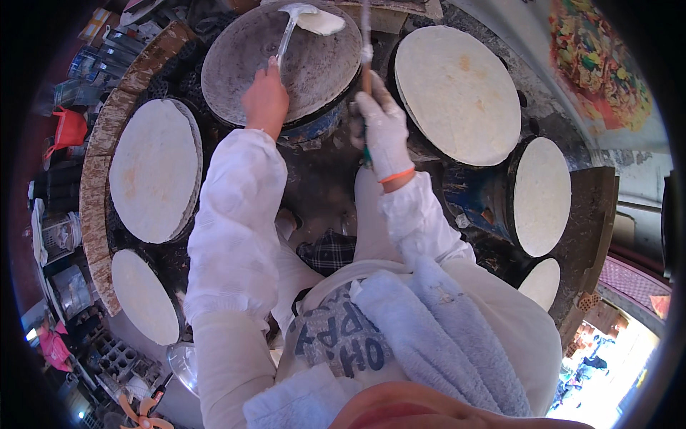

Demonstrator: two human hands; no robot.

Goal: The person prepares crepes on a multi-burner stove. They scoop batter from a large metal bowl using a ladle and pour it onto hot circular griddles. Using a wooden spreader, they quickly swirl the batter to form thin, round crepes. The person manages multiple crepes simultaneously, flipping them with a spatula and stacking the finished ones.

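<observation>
My bare left hand (266, 100) grips the clear handle of a ladle (286, 37) over a round, dark griddle (241, 59). White batter (321, 23) lies on the far part of that griddle, beside the ladle's coated head. My right hand (383, 120), in a white work glove with an orange cuff, closes around the handle of a long, thin tool (366, 53). This tool is blurred and points away from me; its far end runs out of the frame. Just right of the glove, a thin pale flatbread (458, 96) covers another round griddle.
More flatbreads cover griddles at left (153, 171), lower left (144, 297), right (542, 198) and lower right (541, 284). A curved brick ledge (96, 187) borders the left side. A blue drum stove (477, 201) supports the right griddle. An orange fan (144, 418) stands lower left.
</observation>
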